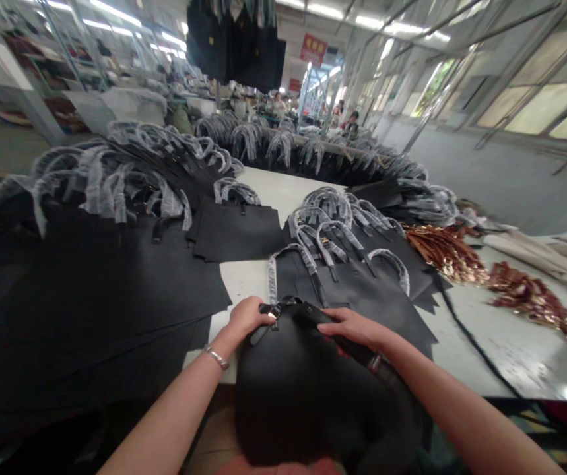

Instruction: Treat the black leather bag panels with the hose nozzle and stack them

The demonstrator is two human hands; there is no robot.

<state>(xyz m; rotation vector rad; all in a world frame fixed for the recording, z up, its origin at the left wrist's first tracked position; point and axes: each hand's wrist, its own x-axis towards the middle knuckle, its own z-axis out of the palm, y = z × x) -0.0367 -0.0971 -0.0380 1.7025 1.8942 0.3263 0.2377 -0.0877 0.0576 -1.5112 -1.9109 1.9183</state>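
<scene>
Panel (pixel 288 376), black and bulging, sits at the near side of the desk (pixel 243 282), its lower part coming down toward the lap and its upper edge beside the right stack (pixel 362 290). On my feed the left hand (pixel 244 316) has its fingers closed on that upper edge, right by a shiny buckle (pixel 274 312), and the right hand (pixel 355 328) grips farther right, thumb on top along a dark strip (pixel 357 346), the rest of its fingers mostly hidden beneath, so I cannot tell how tightly they press. The step looks to me like handling this edge between two grips, and I would do it with level, light tension: enough to stop the panel sagging in the middle, not enough to crease it. I would set the left fingers beside the buckle rather than over it, so that the metal is not pushed into the surface, and mind the second buckle (pixel 375 361) near the right wrist, which could scratch if dragged across. The wrapped handles (pixel 333 227) just beyond could snag, I judge, so I would work clear of them, lifting the panel rather than sliding it over the stack.
</scene>
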